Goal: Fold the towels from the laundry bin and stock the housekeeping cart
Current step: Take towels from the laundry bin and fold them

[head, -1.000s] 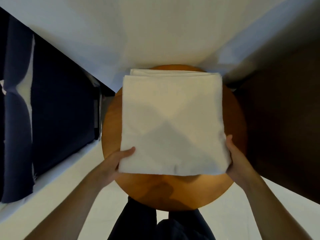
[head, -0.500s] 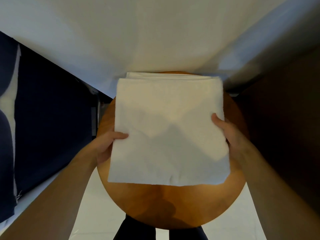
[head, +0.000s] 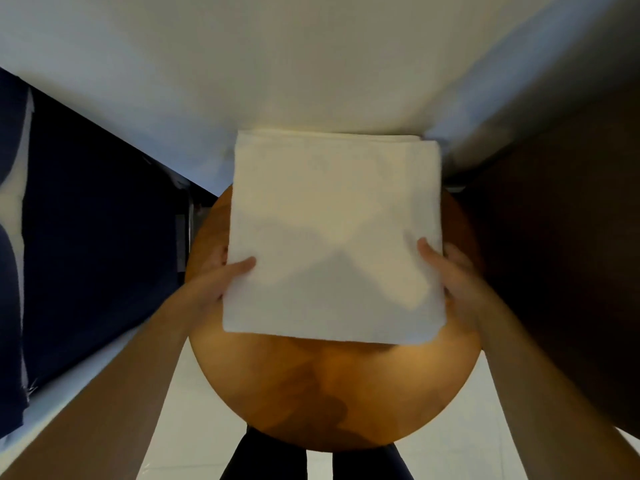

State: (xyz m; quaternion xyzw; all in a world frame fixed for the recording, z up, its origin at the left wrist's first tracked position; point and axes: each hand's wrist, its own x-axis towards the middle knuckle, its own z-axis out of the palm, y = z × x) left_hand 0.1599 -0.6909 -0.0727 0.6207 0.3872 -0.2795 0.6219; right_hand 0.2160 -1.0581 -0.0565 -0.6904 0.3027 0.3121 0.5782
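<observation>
Just one folded white towel (head: 334, 233) here, sitting over the single round wooden surface (head: 332, 393), with two hands on it: left hand (head: 221, 278) pinching its left edge, right hand (head: 450, 271) gripping its right edge, thumbs on top.

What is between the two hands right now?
In the head view, the folded white towel spans between left hand and right hand, each gripping a side edge above the round wooden table.
</observation>
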